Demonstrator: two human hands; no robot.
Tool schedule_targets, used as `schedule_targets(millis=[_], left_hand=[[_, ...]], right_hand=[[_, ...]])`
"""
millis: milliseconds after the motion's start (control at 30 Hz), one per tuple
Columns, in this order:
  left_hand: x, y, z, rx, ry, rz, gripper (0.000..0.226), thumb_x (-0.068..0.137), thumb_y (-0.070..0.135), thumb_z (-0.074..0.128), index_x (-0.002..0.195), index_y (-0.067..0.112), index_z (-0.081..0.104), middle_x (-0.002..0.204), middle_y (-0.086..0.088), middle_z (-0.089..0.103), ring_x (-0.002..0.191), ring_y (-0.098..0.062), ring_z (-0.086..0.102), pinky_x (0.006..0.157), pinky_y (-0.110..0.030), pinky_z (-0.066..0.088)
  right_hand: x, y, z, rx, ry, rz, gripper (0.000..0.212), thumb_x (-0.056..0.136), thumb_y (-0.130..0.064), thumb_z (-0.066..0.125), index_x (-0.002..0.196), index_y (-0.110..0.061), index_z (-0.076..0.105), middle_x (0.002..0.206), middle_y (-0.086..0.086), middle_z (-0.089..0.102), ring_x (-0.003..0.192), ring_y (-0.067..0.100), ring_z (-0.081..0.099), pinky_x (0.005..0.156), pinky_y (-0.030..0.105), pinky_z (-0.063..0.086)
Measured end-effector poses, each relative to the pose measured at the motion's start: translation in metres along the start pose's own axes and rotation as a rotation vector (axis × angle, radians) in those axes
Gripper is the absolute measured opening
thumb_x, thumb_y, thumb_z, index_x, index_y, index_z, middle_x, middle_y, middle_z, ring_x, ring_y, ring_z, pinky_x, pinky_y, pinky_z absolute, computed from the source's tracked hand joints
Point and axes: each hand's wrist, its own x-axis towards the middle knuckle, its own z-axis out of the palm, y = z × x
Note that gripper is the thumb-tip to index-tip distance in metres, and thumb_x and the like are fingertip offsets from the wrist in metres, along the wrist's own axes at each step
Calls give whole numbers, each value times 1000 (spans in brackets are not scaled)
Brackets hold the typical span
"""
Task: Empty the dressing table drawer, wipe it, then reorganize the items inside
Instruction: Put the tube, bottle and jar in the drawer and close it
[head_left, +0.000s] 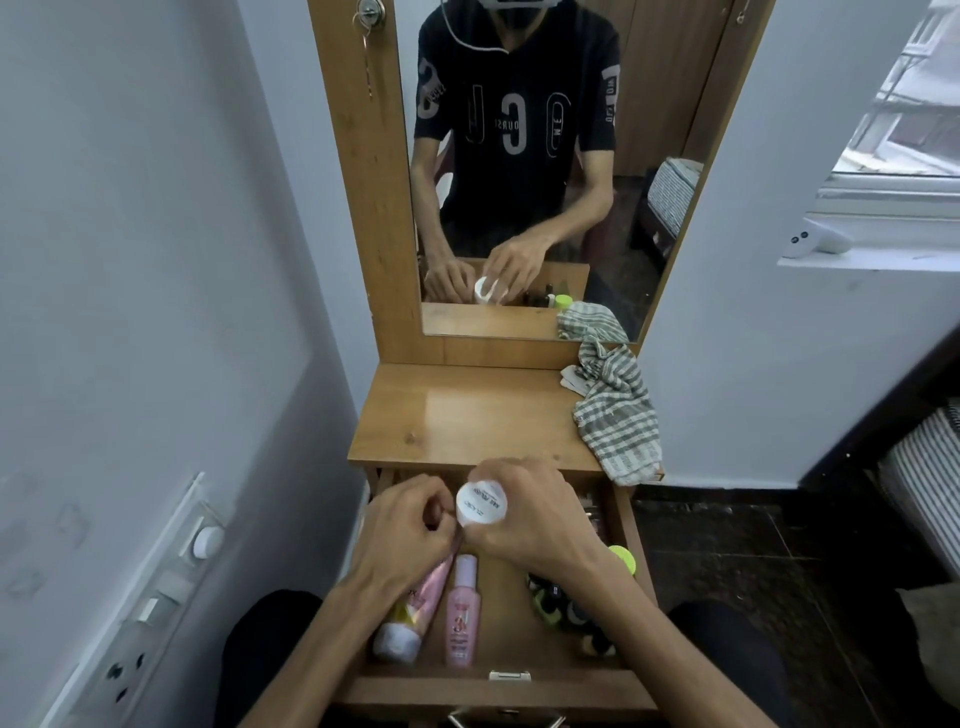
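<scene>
The wooden drawer (498, 680) stands pulled open below the dressing table top (467, 415). My right hand (524, 514) grips a white round jar (480, 504) over the drawer's back part, its base turned toward me. My left hand (410, 530) is closed just left of the jar, pinching something thin that I cannot make out. In the drawer lie a pink tube with a white cap (410, 613), a pink bottle (462, 613), several small dark bottles (566, 608) and a lime-green cap (623, 558).
A green-and-white checked cloth (615, 415) is bunched on the table's right end, hanging over the edge. The mirror (524, 156) rises behind the table. A wall with switches (171, 571) is close on the left. A window sill (872, 228) is at right.
</scene>
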Motion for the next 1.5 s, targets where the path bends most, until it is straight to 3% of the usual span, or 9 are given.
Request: schedule_targets(millis=[167, 267, 667, 833, 933, 1033, 1133, 1233, 1500], left_hand=[[-2, -15, 13, 255, -264, 116, 24, 82, 39, 64, 103, 31, 73, 102, 15, 62, 103, -8, 51, 93, -27, 35], [-6, -19, 20, 363, -311, 124, 33, 88, 49, 53, 105, 31, 76, 115, 15, 66, 119, -8, 50, 109, -31, 24], [-10, -23, 15, 402, -325, 148, 43, 78, 44, 46, 108, 27, 71, 118, 12, 65, 117, -10, 50, 104, -25, 30], [-13, -16, 2, 207, -231, 156, 22, 74, 43, 52, 82, 29, 67, 93, 18, 61, 97, -1, 50, 95, -26, 34], [-16, -7, -15, 3, -275, 146, 11, 72, 50, 58, 81, 45, 59, 91, 23, 61, 95, 3, 51, 93, -27, 37], [-25, 4, -30, -92, -474, 94, 30, 65, 55, 70, 94, 51, 61, 106, 24, 62, 109, 3, 50, 102, -32, 40], [-42, 16, -38, -48, -699, 58, 65, 55, 69, 77, 115, 56, 54, 127, 44, 40, 124, 10, 33, 104, -33, 38], [-53, 27, -40, 78, -822, 68, 95, 46, 77, 80, 131, 57, 43, 140, 37, 29, 133, -6, 27, 110, -40, 38], [-61, 39, -28, 247, -682, 245, 115, 48, 65, 80, 150, 30, 37, 154, 14, 24, 146, -9, 17, 121, -34, 20]], right_hand=[[6, 8, 17, -132, -146, 125, 40, 78, -39, 73, 111, -19, 67, 107, 4, 72, 102, 32, 65, 80, 38, 53], [19, 12, 30, -177, -213, 140, 42, 81, -35, 75, 112, -10, 63, 112, 13, 66, 105, 38, 63, 79, 39, 49], [34, 20, 62, -305, -278, 101, 36, 86, -24, 78, 112, -5, 62, 121, 20, 63, 111, 43, 62, 85, 43, 50], [16, 14, 38, -210, -183, 71, 43, 85, -29, 74, 124, -14, 62, 121, 11, 64, 115, 36, 62, 89, 40, 51], [-6, 5, 10, -108, -133, 20, 40, 85, -35, 70, 123, -22, 69, 117, 2, 71, 110, 27, 66, 89, 39, 53], [-34, 0, -13, -46, -192, -10, 43, 85, -40, 73, 124, -24, 72, 120, -2, 73, 112, 21, 66, 94, 41, 54], [-60, -2, -27, -30, -265, -31, 47, 81, -39, 75, 128, -30, 71, 123, -5, 73, 114, 16, 65, 96, 39, 53], [-80, -2, -31, -15, -348, -58, 60, 74, -39, 80, 133, -36, 65, 126, -9, 69, 117, 12, 61, 98, 33, 52], [-110, 1, -28, -57, -345, -105, 105, 69, -45, 89, 158, -36, 33, 161, -7, 37, 144, 16, 35, 119, 34, 34]])
